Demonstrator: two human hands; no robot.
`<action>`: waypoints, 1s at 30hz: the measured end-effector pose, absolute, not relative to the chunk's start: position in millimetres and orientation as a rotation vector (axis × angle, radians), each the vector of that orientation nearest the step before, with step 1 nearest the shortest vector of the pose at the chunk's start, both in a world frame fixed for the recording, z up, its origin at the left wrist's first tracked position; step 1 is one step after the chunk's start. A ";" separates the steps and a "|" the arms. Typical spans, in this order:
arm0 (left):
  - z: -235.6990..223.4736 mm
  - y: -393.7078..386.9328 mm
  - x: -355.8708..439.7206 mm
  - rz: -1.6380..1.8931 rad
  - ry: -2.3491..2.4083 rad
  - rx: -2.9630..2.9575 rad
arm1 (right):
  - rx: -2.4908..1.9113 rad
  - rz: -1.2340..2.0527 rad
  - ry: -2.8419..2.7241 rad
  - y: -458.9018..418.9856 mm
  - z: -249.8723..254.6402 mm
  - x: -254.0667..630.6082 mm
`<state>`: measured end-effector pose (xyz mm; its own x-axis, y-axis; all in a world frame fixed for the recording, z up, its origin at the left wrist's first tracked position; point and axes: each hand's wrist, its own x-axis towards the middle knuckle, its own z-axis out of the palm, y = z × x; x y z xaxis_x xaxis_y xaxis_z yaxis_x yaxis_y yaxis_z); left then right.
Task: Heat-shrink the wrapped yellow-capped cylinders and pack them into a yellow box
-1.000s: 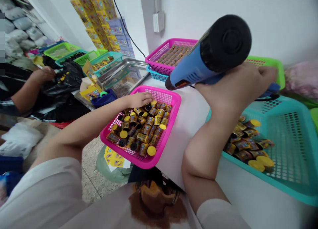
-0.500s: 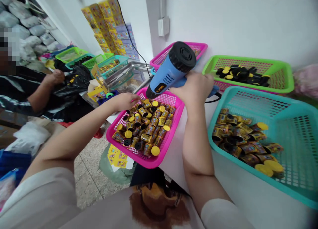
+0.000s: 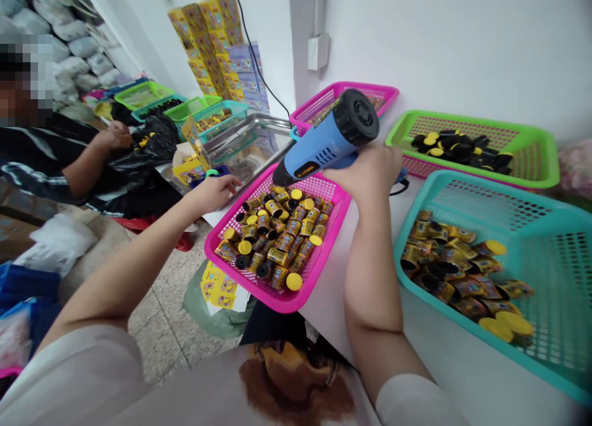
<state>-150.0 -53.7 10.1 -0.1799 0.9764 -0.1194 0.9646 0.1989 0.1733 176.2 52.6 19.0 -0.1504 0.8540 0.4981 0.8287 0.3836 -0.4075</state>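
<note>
My right hand (image 3: 372,167) is wrapped around the handle of a blue and black heat gun (image 3: 324,145). Its dark nozzle points down and left over the far end of a pink basket (image 3: 277,301). Inside lie many small cylindrical tubs (image 3: 280,256) with printed yellow-brown sleeves, some showing yellow ends and others black. Just outside that basket's far left side is my left hand (image 3: 215,193), fingers apart and slightly bent, with nothing seen in it. Whether it touches the rim I cannot tell.
Right of my arm a teal basket (image 3: 555,278) holds more sleeved tubs. Behind it, a green basket (image 3: 531,148) contains black and yellow tubs. A metal tray (image 3: 252,127) and another pink basket (image 3: 324,93) stand farther back. A co-worker (image 3: 69,161) sits at the left.
The heat gun has come down and left from high on the right to over the pink basket. My left hand has lifted off the tubs and moved left. The view has shifted slightly.
</note>
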 end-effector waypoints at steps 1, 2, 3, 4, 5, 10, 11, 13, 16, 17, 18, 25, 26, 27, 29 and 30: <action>9.9 -70.3 -153.3 0.143 2.257 1.805 | -1.423 0.033 -1.992 51.2 17.9 171.7; 8.7 -87.7 -156.2 0.215 2.247 1.752 | -1.402 0.001 -2.000 49.7 16.7 167.7; 6.5 -105.7 -158.6 0.298 2.237 1.708 | -1.381 -0.046 -1.990 48.1 15.4 164.6; 3.0 -123.5 -160.3 0.390 2.226 1.661 | -1.362 -0.096 -1.968 46.6 14.0 162.8; -1.9 -140.6 -160.9 0.489 2.211 1.599 | -1.351 -0.142 -1.932 45.3 12.7 162.2; -42.7 -197.8 -144.3 0.948 1.947 1.053 | -1.510 -0.129 -1.711 41.0 17.9 175.6; -51.4 -202.2 -137.4 1.016 1.853 0.935 | -1.561 -0.104 -1.694 40.1 23.0 179.4; -66.4 -205.0 -123.4 1.131 1.665 0.725 | -1.643 -0.102 -1.698 38.1 37.7 185.4; -80.0 -201.0 -109.1 1.258 1.535 0.526 | -1.710 -0.170 -1.721 36.6 65.9 190.3; -82.2 -199.2 -107.0 1.281 1.525 0.490 | -1.713 -0.193 -1.722 37.1 75.4 191.7; -83.4 -197.5 -106.1 1.290 1.515 0.457 | -1.703 -0.215 -1.735 38.1 84.1 193.3; -66.8 -189.0 -94.7 1.210 1.297 0.096 | -1.525 -0.221 -1.938 46.3 118.0 205.7; -62.9 -188.0 -89.4 1.239 1.308 0.068 | -1.513 -0.213 -1.942 45.5 121.0 204.8; -59.5 -187.5 -83.4 1.264 1.322 0.051 | -1.507 -0.211 -1.945 44.1 124.3 203.1; -54.9 -189.4 -70.0 1.284 1.353 0.027 | -1.506 -0.222 -1.963 39.8 132.3 198.0; -53.9 -192.0 -63.1 1.284 1.361 0.018 | -1.507 -0.232 -1.988 37.4 136.7 195.2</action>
